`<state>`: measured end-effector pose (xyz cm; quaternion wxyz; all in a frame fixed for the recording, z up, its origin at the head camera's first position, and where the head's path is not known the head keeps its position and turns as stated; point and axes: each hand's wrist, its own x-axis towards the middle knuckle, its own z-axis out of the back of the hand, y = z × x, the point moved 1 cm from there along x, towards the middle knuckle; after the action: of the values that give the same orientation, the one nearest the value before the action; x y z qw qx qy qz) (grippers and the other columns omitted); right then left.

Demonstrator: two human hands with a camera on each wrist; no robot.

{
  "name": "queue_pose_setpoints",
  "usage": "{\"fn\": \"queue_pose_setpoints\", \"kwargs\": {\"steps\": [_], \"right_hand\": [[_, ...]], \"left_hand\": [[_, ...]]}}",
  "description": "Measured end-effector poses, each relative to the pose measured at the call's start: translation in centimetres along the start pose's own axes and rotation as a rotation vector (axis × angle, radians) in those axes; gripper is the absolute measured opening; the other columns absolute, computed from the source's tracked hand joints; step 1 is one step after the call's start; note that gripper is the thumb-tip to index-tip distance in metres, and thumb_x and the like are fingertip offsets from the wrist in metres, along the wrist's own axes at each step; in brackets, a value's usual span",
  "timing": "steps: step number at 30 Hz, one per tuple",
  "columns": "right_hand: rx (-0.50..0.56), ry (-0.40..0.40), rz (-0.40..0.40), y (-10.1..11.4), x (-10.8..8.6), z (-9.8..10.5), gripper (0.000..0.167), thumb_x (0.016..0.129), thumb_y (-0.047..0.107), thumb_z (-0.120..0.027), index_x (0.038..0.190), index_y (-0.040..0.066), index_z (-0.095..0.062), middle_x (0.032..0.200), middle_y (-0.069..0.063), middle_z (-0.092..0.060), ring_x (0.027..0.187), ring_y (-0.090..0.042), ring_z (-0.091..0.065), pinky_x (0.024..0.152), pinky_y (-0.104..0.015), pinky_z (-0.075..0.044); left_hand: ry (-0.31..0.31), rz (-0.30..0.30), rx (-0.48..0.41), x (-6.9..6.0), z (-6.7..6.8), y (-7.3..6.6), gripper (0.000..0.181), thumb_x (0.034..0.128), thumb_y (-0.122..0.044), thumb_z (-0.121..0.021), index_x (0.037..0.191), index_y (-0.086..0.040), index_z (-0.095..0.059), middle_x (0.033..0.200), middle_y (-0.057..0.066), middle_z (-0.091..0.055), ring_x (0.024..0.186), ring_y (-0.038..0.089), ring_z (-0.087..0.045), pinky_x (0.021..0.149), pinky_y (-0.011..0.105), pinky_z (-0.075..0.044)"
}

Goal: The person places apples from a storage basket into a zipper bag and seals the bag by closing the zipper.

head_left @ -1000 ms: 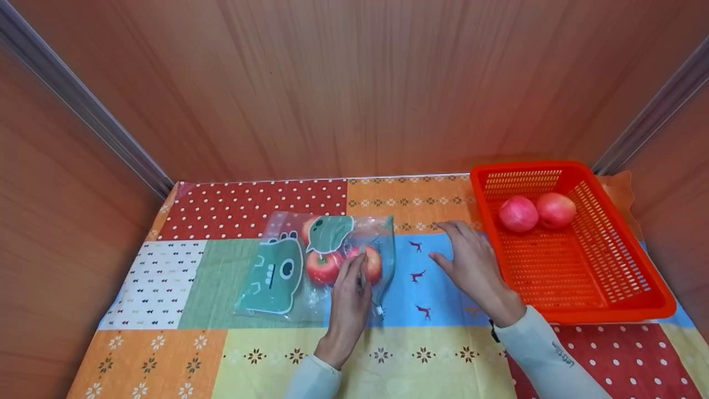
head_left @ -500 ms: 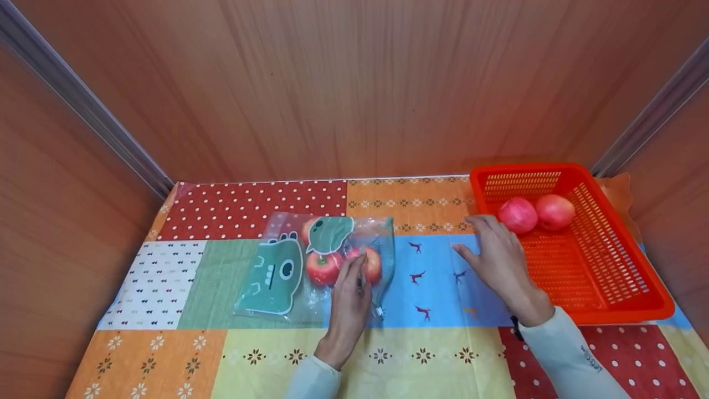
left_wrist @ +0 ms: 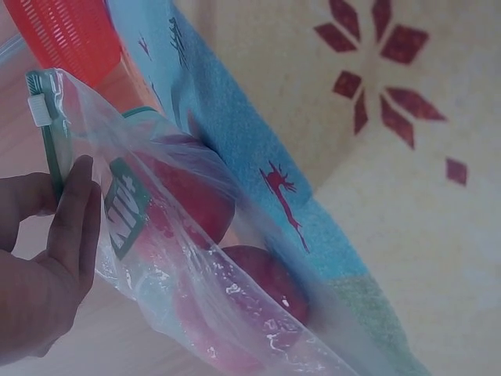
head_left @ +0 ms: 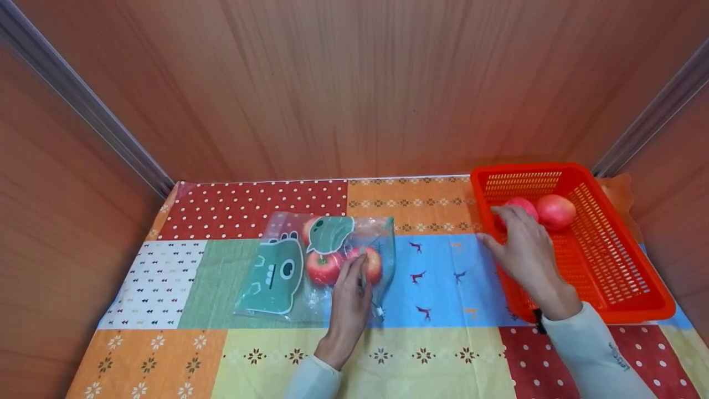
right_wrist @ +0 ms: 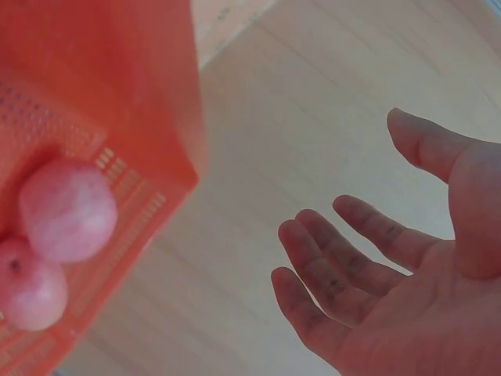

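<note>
My left hand pinches the green-edged mouth of a clear zip bag, near its white slider. Inside the bag lie several apples, partly covered by its green cartoon print. Over the left rim of the red basket hovers my right hand, thumb spread away from relaxed fingers, holding nothing. Two pinkish-red fruits sit in the basket's far left part: an apple and a rounder pink fruit, which the right hand partly hides in the head view.
A patchwork cloth covers the table. Wood-grain panels stand at the back and on both sides. The basket's raised walls stand right of the bag, with a strip of blue cloth between them.
My right hand has moved right, from above the blue cloth to over the basket's left rim, near the pink fruit. The left hand and the bag stay where they were.
</note>
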<state>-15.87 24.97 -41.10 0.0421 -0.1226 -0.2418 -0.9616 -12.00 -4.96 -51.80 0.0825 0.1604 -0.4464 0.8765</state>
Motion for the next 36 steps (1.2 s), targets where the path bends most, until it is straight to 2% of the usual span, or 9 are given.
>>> {"fn": "queue_pose_setpoints", "kwargs": {"steps": [8,19,24,36], "right_hand": [[0.0,0.021,-0.052,-1.6,0.8,1.2,0.065,0.091,0.018,-0.084,0.144,-0.002,-0.054,0.144,-0.026,-0.054,0.119,-0.046,-0.056,0.099,-0.072,-0.053],[-0.022,0.06,-0.084,-4.8,2.6,2.2,0.065,0.091,0.017,-0.084,0.143,-0.006,-0.053,0.137,-0.03,-0.056,0.113,-0.049,-0.054,0.097,-0.075,-0.052],[-0.014,0.107,-0.116,-6.3,3.5,2.2,0.07,0.09,0.02,-0.084,0.146,-0.007,-0.05,0.137,-0.032,-0.052,0.113,-0.05,-0.051,0.1,-0.077,-0.049],[0.012,0.196,-0.125,-9.3,4.8,1.1,0.069,0.093,0.024,-0.081,0.147,-0.006,-0.05,0.137,-0.031,-0.051,0.113,-0.051,-0.05,0.099,-0.078,-0.049]], "left_hand": [[-0.003,-0.009,-0.007,0.1,0.0,0.1,0.057,0.0927,0.006,-0.076,0.147,0.0,-0.058,0.136,0.012,-0.061,0.135,0.03,-0.06,0.109,0.044,-0.051],[-0.011,-0.021,-0.002,0.1,-0.1,0.2,0.06,0.0916,0.008,-0.076,0.148,0.0,-0.057,0.136,0.014,-0.061,0.133,0.031,-0.061,0.109,0.044,-0.051],[-0.009,-0.019,-0.004,0.1,-0.2,0.2,0.061,0.0918,0.008,-0.076,0.149,-0.001,-0.057,0.137,0.013,-0.061,0.134,0.032,-0.06,0.109,0.045,-0.051],[-0.016,-0.018,-0.005,-0.2,-0.1,0.3,0.057,0.0927,0.008,-0.075,0.147,0.0,-0.058,0.134,0.014,-0.062,0.133,0.032,-0.062,0.108,0.045,-0.052]]}}
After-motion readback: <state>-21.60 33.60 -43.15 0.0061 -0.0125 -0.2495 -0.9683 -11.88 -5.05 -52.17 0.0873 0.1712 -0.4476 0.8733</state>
